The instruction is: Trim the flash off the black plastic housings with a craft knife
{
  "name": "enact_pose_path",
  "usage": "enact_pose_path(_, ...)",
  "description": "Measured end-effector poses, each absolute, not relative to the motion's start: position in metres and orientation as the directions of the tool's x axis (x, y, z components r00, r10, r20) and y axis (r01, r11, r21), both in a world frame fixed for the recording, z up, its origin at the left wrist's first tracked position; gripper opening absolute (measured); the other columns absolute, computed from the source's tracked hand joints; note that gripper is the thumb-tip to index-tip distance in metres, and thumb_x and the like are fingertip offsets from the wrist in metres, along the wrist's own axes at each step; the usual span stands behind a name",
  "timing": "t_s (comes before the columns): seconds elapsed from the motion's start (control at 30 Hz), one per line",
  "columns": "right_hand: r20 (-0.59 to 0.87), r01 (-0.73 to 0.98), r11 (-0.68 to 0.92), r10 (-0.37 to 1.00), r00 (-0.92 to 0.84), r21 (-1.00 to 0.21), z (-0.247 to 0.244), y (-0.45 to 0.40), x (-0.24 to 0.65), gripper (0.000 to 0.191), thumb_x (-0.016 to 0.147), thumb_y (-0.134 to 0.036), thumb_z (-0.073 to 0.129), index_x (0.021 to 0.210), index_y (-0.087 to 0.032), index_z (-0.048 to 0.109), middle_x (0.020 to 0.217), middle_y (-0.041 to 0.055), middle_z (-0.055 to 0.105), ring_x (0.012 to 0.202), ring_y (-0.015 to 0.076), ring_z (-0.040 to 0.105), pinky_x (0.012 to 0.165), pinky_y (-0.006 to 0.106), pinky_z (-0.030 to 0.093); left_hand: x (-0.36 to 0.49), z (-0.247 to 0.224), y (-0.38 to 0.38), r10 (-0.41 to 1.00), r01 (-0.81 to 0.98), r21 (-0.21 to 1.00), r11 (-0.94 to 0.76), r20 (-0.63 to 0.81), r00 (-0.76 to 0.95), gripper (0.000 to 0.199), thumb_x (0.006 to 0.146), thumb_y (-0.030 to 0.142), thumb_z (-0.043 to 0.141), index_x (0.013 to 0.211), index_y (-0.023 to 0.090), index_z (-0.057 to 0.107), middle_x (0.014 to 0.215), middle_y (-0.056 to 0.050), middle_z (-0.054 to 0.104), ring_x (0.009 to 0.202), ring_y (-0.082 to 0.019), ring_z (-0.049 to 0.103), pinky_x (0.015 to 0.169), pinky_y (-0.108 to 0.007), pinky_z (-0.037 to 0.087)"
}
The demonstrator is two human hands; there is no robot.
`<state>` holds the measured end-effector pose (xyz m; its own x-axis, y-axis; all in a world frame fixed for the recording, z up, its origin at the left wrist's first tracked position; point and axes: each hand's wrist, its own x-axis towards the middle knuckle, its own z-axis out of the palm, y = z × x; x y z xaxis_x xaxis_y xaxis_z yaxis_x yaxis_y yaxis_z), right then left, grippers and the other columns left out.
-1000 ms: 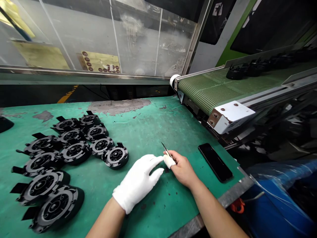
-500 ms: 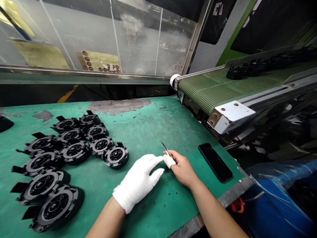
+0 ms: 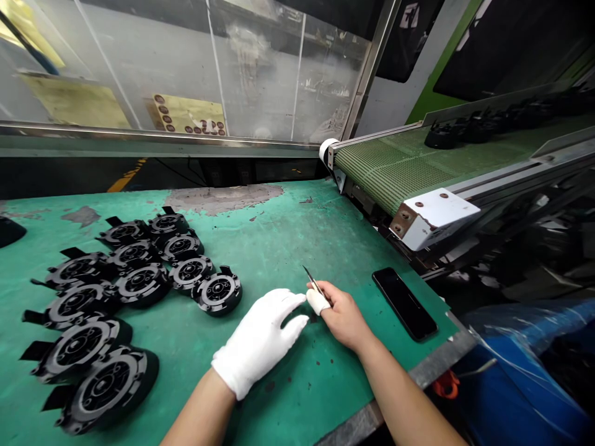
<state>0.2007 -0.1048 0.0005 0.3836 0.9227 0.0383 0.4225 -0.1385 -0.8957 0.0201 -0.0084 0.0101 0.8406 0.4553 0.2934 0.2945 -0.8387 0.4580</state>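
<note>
My left hand, in a white glove, hovers low over the green tabletop with thumb and fingers apart and nothing between them. Its fingertips reach close to my right thumb; whether they touch I cannot tell. My right hand is bare except for a white cover on the thumb. It is closed around a slim knife whose dark, pointed blade sticks out up and to the left; the grip is mostly hidden. Left of my gloved hand sits the nearest round black plastic part, among several alike with tabs on their rims.
A black phone lies right of my hands on the green table. Beyond it, a conveyor belt carries several black parts. A blue bin with clear plastic stands past the table's right edge.
</note>
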Motion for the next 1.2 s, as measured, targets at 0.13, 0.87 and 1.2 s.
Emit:
enact_pose_path(0.13, 0.038, 0.419, -0.136, 0.924, 0.381, -0.898, -0.0019, -0.1045, 0.2009, 0.031, 0.091, -0.030, 0.055, 0.118, -0.022, 0.068, 0.097, 0.0019, 0.075, 0.083, 0.0199, 0.066, 0.072, 0.028, 0.047, 0.0210, 0.0109, -0.0086, 0.453, 0.295, 0.453, -0.841, 0.292, 0.842, 0.035, 0.096, 0.038, 0.056, 0.127, 0.024, 0.061, 0.131, -0.006, 0.066, 0.122, -0.026, 0.060, 0.110, -0.047, 0.048)
enact_pose_path(0.87, 0.043, 0.428, -0.136, 0.923, 0.383, -0.893, -0.0004, -0.1049, 0.2008, 0.032, 0.090, -0.031, 0.055, 0.117, -0.021, 0.069, 0.097, 0.0027, 0.075, 0.081, 0.0199, 0.066, 0.070, 0.028, 0.048, 0.0205, 0.0117, -0.0086, 0.465, 0.300, 0.468, -0.831, 0.289, 0.837, 0.034, 0.096, 0.038, 0.056, 0.126, 0.024, 0.062, 0.131, -0.007, 0.066, 0.122, -0.026, 0.061, 0.110, -0.047, 0.048)
enact_pose_path(1.2, 0.041, 0.424, -0.136, 0.923, 0.383, -0.895, -0.0010, -0.1050, 0.2004, 0.032, 0.090, -0.031, 0.055, 0.117, -0.022, 0.069, 0.095, 0.0015, 0.075, 0.078, 0.0186, 0.066, 0.069, 0.028, 0.047, 0.0211, 0.0144, -0.0088, 0.464, 0.301, 0.478, -0.825, 0.270, 0.844, 0.032, 0.096, 0.037, 0.055, 0.125, 0.024, 0.062, 0.130, -0.007, 0.066, 0.121, -0.025, 0.061, 0.110, -0.046, 0.048)
